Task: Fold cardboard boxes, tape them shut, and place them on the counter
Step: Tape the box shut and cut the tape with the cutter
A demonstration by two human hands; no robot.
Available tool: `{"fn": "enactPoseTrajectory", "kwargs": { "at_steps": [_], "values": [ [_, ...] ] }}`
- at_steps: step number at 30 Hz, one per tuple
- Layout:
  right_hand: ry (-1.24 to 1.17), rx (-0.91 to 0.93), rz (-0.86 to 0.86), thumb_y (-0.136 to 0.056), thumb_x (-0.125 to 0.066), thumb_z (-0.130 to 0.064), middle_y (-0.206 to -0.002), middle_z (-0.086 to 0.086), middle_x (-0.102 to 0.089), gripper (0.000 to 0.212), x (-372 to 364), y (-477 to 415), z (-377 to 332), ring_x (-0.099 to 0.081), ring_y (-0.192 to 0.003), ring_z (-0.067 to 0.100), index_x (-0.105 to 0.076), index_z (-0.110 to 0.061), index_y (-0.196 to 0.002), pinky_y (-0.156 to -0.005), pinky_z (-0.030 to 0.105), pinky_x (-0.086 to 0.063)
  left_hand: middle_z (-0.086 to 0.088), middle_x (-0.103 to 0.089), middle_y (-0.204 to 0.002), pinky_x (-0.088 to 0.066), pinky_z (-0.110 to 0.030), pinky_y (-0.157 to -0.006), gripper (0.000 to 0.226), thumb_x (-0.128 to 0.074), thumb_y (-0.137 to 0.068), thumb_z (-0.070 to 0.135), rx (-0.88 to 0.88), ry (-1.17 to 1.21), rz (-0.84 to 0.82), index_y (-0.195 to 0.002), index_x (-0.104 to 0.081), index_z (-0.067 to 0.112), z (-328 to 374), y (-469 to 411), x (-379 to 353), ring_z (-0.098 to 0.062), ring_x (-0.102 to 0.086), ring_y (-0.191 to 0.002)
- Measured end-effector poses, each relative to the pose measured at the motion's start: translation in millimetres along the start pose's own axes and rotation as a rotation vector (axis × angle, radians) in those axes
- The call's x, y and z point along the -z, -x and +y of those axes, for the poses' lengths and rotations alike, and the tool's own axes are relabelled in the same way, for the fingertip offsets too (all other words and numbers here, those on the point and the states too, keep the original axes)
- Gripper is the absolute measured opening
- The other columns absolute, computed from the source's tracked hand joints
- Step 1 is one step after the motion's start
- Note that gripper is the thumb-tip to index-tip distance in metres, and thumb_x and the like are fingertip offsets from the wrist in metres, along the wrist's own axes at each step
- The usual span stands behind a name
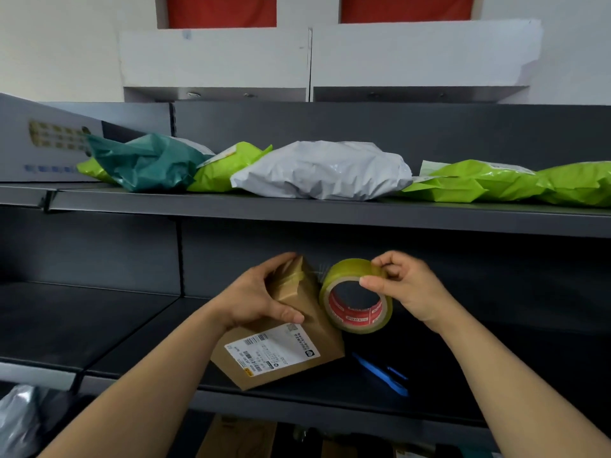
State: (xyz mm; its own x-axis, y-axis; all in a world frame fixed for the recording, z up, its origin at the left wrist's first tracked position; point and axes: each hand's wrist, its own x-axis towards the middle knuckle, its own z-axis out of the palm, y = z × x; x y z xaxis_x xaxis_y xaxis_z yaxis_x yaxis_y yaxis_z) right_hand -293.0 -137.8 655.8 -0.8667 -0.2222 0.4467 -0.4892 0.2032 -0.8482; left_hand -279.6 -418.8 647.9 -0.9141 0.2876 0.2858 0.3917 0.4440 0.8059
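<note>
The left hand (261, 299) is wrapped round the upper end of the labelled cardboard box (297, 338), which is propped tilted on the dark shelf (297, 401), long axis 7 to 1 o'clock. At its 3 o'clock, right against it, the right hand (406, 289) pinches the packing-tape roll (344, 269) by the rim. The taped top seam lies at 9 o'clock from that pinch.

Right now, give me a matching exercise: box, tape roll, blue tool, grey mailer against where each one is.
1 cardboard box
2 tape roll
3 blue tool
4 grey mailer

A lying on the lower shelf, no hand on it
B on the upper shelf
C held by the left hand
D pinched by the right hand

Pairs: 1-C, 2-D, 3-A, 4-B.
</note>
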Motion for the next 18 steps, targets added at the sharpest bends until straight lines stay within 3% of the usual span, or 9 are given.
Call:
{"fn": "enactPoseTrajectory", "kwargs": {
  "at_steps": [6,9,12,18],
  "values": [
    [0.099,0.043,-0.048,-0.061,-0.085,-0.016,-0.074,-0.006,-0.075,0.027,-21,-5,-20,-0.067,-0.069,0.002,-0.073,-0.016,-0.086,-0.068,0.013,-0.051,0.011,-0.058,-0.124,-0.049,-0.021,-0.09,0.12,-0.093,-0.033,0.042,-0.014,0.154,0.077,-0.142,-0.042,0.036,-20,31,37,-0.003,-0.06,-0.107],
    [0.088,0.028,-0.085,-0.054,-0.082,-0.026,-0.081,-0.005,-0.076,0.034,-33,-6,-24,-0.069,-0.075,0.004,-0.073,-0.021,-0.087,-0.072,0.013,-0.053,0.006,-0.059,-0.128,-0.05,-0.031,-0.097,0.122,-0.096,-0.031,0.046,-0.006,0.228,0.105,-0.141,-0.044,0.035,-33,39,51,-0.014,-0.06,-0.113],
    [0.041,0.02,-0.098,-0.056,-0.081,-0.024,-0.085,-0.004,-0.077,0.036,-46,-7,-28,-0.07,-0.079,0.004,-0.073,-0.018,-0.09,-0.071,0.012,-0.051,0.006,-0.06,-0.131,-0.049,-0.04,-0.101,0.12,-0.098,-0.033,0.042,-0.018,0.305,0.114,-0.141,-0.046,0.034,-45,48,65,-0.017,-0.061,-0.116],
    [0.078,0.007,-0.134,-0.055,-0.083,-0.023,-0.087,0.003,-0.076,0.043,-50,-13,-37,-0.07,-0.078,0.009,-0.074,-0.011,-0.094,-0.071,0.016,-0.053,0.005,-0.06,-0.133,-0.05,-0.04,-0.099,0.118,-0.098,-0.033,0.04,-0.036,0.42,0.121,-0.139,-0.048,0.032,-62,55,79,-0.019,-0.061,-0.118]
  ]
}}
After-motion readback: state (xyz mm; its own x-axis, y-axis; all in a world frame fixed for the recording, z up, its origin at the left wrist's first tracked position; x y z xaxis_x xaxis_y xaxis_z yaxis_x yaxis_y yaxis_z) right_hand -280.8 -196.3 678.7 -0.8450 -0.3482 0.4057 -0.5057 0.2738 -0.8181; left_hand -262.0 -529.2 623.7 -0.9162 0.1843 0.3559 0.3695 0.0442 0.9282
